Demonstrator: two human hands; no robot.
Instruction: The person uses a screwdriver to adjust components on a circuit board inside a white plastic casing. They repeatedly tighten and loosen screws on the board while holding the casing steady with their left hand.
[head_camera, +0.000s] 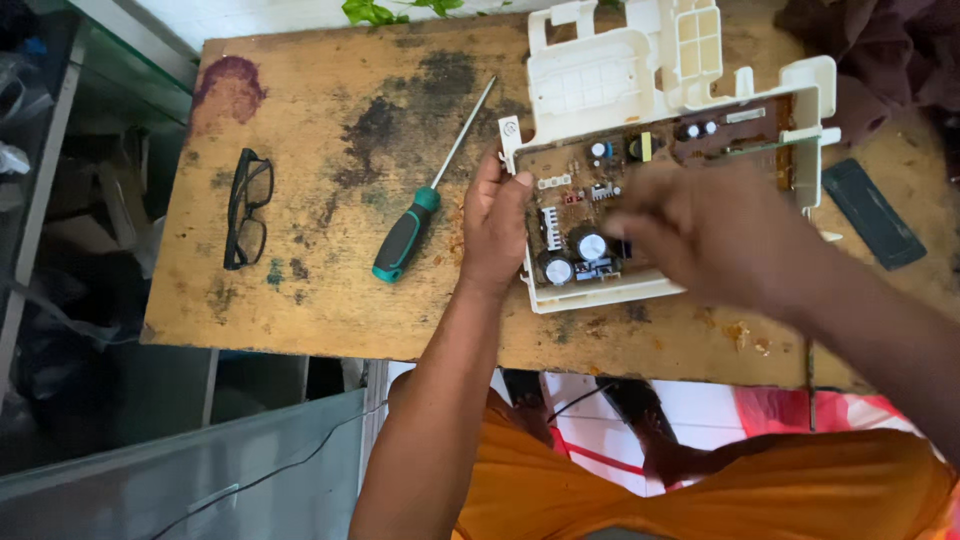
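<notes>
**Hands on a circuit board**

The left hand (497, 225) grips the left edge of the white tray (640, 75), thumb curled over the rim. The right hand (715, 235), blurred, hovers over the board (650, 170); its grasp cannot be told. The board lies in the tray on the stained table (330, 300). A screwdriver (420, 205) and glasses (247, 208) lie left of it.

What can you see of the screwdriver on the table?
The screwdriver lies flat on the stained wooden table, untouched. It has a thin bare metal shaft and a teal and black handle, with the tip pointing toward the table's far edge. It lies slantwise between the black glasses and the left hand.
</notes>
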